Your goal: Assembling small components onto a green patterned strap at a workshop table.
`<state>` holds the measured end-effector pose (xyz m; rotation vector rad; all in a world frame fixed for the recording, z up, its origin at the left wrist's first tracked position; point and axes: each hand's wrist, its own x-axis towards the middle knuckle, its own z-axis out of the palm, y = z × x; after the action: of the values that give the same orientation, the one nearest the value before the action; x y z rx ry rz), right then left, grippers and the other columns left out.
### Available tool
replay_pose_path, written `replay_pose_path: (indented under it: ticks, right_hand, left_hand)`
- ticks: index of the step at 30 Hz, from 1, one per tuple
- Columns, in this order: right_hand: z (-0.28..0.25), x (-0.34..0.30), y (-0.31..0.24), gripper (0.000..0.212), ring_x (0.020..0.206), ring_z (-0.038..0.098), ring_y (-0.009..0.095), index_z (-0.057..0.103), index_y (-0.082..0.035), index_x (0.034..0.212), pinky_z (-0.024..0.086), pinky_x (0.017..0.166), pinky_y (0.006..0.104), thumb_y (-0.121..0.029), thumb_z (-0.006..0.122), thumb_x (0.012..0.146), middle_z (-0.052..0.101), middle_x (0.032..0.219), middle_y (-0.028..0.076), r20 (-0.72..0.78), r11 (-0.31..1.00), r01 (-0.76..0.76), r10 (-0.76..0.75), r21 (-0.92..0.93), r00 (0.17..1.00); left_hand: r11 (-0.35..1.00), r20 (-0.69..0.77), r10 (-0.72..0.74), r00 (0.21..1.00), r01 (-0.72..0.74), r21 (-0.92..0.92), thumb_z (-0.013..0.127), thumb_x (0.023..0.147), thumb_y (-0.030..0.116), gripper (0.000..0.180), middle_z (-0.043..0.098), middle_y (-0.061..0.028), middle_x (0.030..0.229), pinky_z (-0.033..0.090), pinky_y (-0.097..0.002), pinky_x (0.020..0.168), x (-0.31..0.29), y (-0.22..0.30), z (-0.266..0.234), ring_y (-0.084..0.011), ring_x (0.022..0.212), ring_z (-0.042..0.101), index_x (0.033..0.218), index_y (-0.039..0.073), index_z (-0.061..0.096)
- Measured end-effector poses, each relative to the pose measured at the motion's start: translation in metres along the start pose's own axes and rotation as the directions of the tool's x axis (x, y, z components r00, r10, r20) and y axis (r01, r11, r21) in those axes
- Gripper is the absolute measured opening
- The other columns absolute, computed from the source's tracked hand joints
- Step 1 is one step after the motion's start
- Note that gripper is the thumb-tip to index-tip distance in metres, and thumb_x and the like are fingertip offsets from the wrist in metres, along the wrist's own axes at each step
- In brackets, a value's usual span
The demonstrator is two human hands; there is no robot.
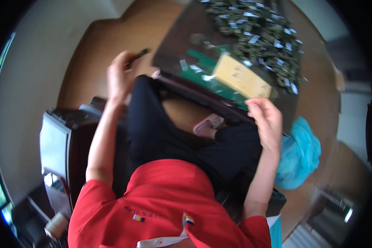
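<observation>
My left hand is raised at the left end of a dark low table, its fingers closed on a small dark object that is too blurred to name. My right hand rests at the table's near right edge with fingers curled, beside a tan rectangular board lying on a green mat. Whether the right hand grips anything I cannot tell. A heap of several small dark and white parts covers the far part of the table.
I sit in a red shirt and black trousers, with a pink slipper under the table. A crumpled blue plastic bag lies on the wooden floor at my right. A dark box-like unit stands at my left.
</observation>
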<state>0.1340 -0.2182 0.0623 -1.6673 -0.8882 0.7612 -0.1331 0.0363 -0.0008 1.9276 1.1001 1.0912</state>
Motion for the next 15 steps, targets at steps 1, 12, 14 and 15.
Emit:
replay_pose_path:
  ticks: [1,12,14,15]
  right_hand:
    - [-0.009,0.006,0.011,0.014,0.074,0.054,0.009,0.068,0.001,0.101,0.046,0.072,0.0202,-0.010,0.062,0.094,0.069,0.096,0.004,0.037,0.999,-0.026,0.028,-0.033,0.999]
    - [-0.070,0.123,0.017,0.027,0.054,0.048,0.018,0.066,-0.001,0.078,0.039,0.054,0.0329,-0.026,0.064,0.089,0.059,0.062,0.004,-0.153,0.761,-0.020,-0.104,-0.648,0.983]
    - [-0.044,0.146,0.014,0.029,0.054,0.049,0.019,0.066,-0.001,0.077,0.040,0.054,0.0341,-0.027,0.063,0.090,0.061,0.063,0.005,-0.139,0.747,-0.080,-0.017,-0.660,0.990]
    - [-0.031,0.155,0.013,0.028,0.054,0.050,0.018,0.066,-0.002,0.076,0.040,0.055,0.0329,-0.026,0.064,0.090,0.061,0.064,0.004,-0.152,0.719,-0.136,0.043,-0.681,0.987]
  left_hand:
    - [0.973,-0.020,0.003,1.000,0.002,0.232,0.068,0.085,0.009,0.011,0.070,-0.0078,0.084,0.050,-0.0319,0.065,0.008,-0.040,-0.011,-0.0220,0.068,0.062,0.094,0.002,0.067]
    - [0.905,-0.108,0.218,0.970,-0.160,0.394,0.065,0.089,0.009,0.020,0.069,-0.0110,0.112,0.052,-0.0359,0.091,0.074,-0.067,0.040,-0.0279,0.103,0.064,0.108,0.004,0.071]
    - [0.939,-0.019,0.274,0.961,-0.263,0.223,0.065,0.089,0.007,0.017,0.071,-0.0106,0.104,0.052,-0.0346,0.086,0.070,0.000,0.061,-0.0261,0.095,0.066,0.103,0.003,0.071]
    - [0.931,0.065,0.335,0.940,-0.341,0.129,0.065,0.088,0.007,0.017,0.072,-0.0101,0.100,0.052,-0.0341,0.082,0.070,0.019,0.072,-0.0252,0.090,0.066,0.102,0.002,0.072]
